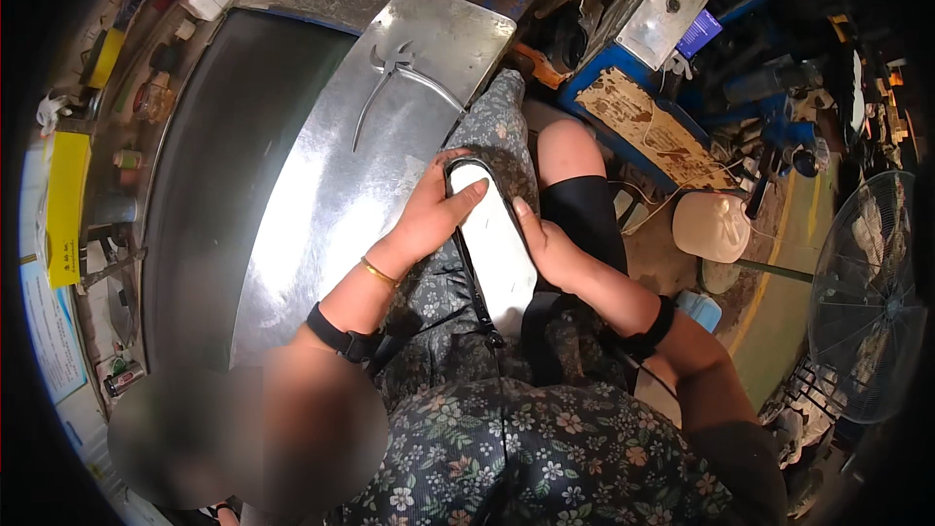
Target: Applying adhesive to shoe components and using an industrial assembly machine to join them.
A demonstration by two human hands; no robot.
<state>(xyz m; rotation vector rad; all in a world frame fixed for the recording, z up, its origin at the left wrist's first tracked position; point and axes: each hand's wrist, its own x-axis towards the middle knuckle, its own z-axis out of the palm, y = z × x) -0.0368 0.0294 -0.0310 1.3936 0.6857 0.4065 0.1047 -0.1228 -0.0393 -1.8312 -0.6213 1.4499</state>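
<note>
A shoe upper (497, 248) with a white insole board and a black edge is held bottom up over my lap. My left hand (433, 209) wraps its left side near the far end, with the thumb pressed on the white surface. On the other side, my right hand (553, 251) grips the black edge, its thumb pointing away from me; its other fingers are partly hidden beneath. Silver pincers (394, 65) lie with handles spread on the shiny metal plate (321, 205), out of reach of either hand's grip.
Left of the plate runs a dark conveyor belt (229, 166), with a cluttered shelf and a yellow box (66, 209) beyond. A control box (672, 0) with buttons stands at the far right. Nearer are a pale plastic jug (711, 226) and a caged fan (867, 297).
</note>
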